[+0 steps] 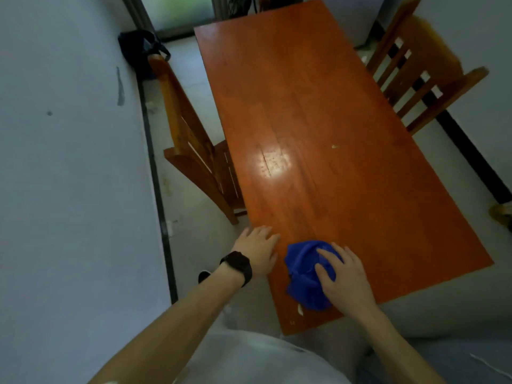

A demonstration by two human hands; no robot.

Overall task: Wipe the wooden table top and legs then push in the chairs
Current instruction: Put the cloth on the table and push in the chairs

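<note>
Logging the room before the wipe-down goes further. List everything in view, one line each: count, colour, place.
table: one, reddish-orange wood, centre, running away from the camera
cloth: one, blue, bunched, near end of the table top
left chair: one, brown wood, at the table's left side
right chair: one, brown wood, slatted back, far right
bag: one, black, floor by the left wall
scraps: two, pale; one mid table, one at the near edge
watch: one, black, left wrist
left hand: flat on the table's left edge
right hand: presses on the cloth
</note>
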